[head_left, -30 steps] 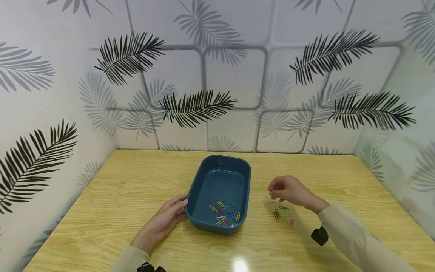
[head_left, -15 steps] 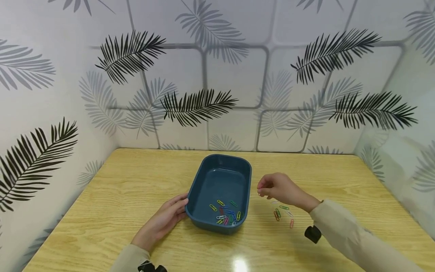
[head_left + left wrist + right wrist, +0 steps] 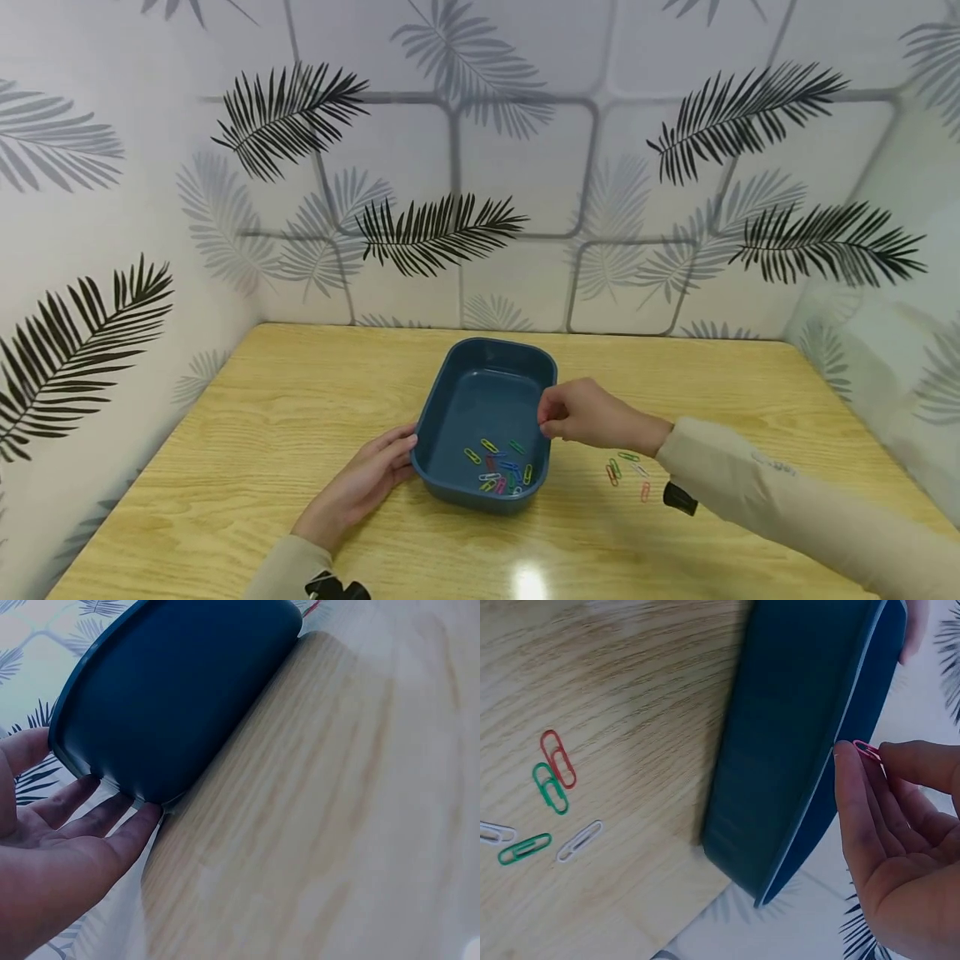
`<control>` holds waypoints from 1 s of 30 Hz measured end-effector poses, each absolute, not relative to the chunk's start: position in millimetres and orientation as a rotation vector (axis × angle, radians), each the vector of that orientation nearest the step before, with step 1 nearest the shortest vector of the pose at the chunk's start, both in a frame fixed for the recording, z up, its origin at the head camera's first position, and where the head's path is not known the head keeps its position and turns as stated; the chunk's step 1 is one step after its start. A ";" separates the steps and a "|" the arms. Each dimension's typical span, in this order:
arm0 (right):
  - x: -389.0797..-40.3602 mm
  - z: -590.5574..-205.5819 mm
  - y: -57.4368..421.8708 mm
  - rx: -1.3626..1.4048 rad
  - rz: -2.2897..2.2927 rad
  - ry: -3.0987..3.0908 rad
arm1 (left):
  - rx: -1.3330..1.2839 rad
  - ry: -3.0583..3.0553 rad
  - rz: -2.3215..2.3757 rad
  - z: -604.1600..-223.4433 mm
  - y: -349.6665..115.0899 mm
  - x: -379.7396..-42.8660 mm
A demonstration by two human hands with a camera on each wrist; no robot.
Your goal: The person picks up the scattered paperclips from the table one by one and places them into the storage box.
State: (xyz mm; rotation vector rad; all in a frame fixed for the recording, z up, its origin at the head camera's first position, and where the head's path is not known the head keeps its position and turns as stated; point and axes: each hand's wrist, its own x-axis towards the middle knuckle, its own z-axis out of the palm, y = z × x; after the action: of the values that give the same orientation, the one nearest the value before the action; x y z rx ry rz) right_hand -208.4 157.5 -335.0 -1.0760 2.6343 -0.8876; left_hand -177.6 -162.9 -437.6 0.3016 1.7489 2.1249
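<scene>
A dark blue plastic tray stands on the wooden table, with several coloured paper clips lying inside near its front end. My left hand holds the tray at its left side; in the left wrist view the thumb is at the rim and the fingertips touch the outer wall. At the tray's right rim is my right hand. It pinches a pink paper clip between thumb and forefinger, as the right wrist view shows.
Several loose paper clips, red, green and white, lie on the table to the right of the tray, below the right forearm. A patterned wall rises behind the table.
My right hand has moved left from above the loose paper clips to the tray's right rim, carrying the pink paper clip. The left hand and the tray stay in place.
</scene>
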 end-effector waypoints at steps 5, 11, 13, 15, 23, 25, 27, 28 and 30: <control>-209.0 -329.0 143.4 -1.199 -0.782 2.639 | 0.301 1.753 2.127 -436.4 -163.4 -178.5; -213.3 -325.4 128.9 -1.220 -0.734 2.639 | 0.309 1.749 2.124 -437.6 -164.0 -178.6; -216.2 -325.6 125.6 -1.218 -0.733 2.640 | 0.306 1.747 2.131 -437.6 -164.0 -178.3; -218.5 -325.8 123.4 -1.215 -0.736 2.634 | 0.312 1.744 2.129 -437.9 -164.1 -178.1; -222.1 -323.7 118.5 -1.195 -0.768 2.614 | 0.300 1.751 2.117 -437.2 -163.3 -178.0; -221.9 -323.1 117.6 -1.170 -0.782 2.602 | 0.299 1.750 2.122 -437.3 -163.2 -177.9; -221.5 -323.0 117.3 -1.136 -0.802 2.583 | 0.299 1.743 2.129 -437.3 -163.0 -177.5; -221.4 -323.1 117.4 -1.133 -0.808 2.575 | 0.301 1.743 2.131 -437.2 -162.9 -177.2; -221.6 -323.7 117.7 -1.116 -0.820 2.561 | 0.299 1.743 2.135 -437.3 -162.8 -176.6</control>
State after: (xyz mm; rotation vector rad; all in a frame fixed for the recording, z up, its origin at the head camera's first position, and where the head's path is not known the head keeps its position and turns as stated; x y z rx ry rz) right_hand -221.6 117.7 -323.7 -1.1164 2.5613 -0.8203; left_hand -176.6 -162.8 -437.3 0.2991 1.7425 2.1354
